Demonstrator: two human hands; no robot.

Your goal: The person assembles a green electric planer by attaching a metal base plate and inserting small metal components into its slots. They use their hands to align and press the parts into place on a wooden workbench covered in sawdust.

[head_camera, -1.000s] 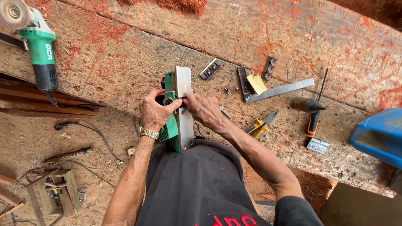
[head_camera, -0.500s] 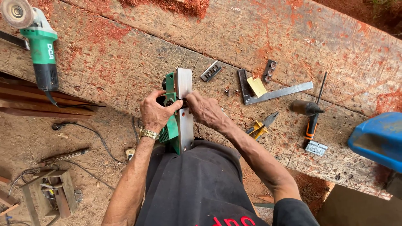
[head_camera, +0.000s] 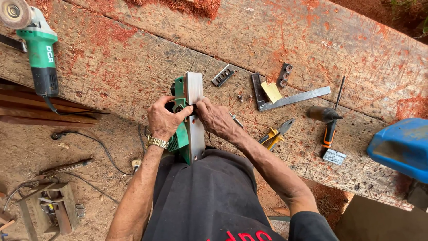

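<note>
I am holding a green electric planer point(head_camera: 187, 120) upside down against my body, its flat metal sole facing up, at the near edge of the wooden surface point(head_camera: 133, 67). My left hand point(head_camera: 164, 118) is gripping the planer's green body, and my right hand point(head_camera: 217, 118) is pinching at the middle of the sole with its fingertips together. Just right of my right hand are lying yellow-handled pliers point(head_camera: 275, 135); beyond them a steel try square point(head_camera: 290, 98) and a screwdriver point(head_camera: 331, 127). Far left of my left hand is resting a green angle grinder point(head_camera: 38, 49).
</note>
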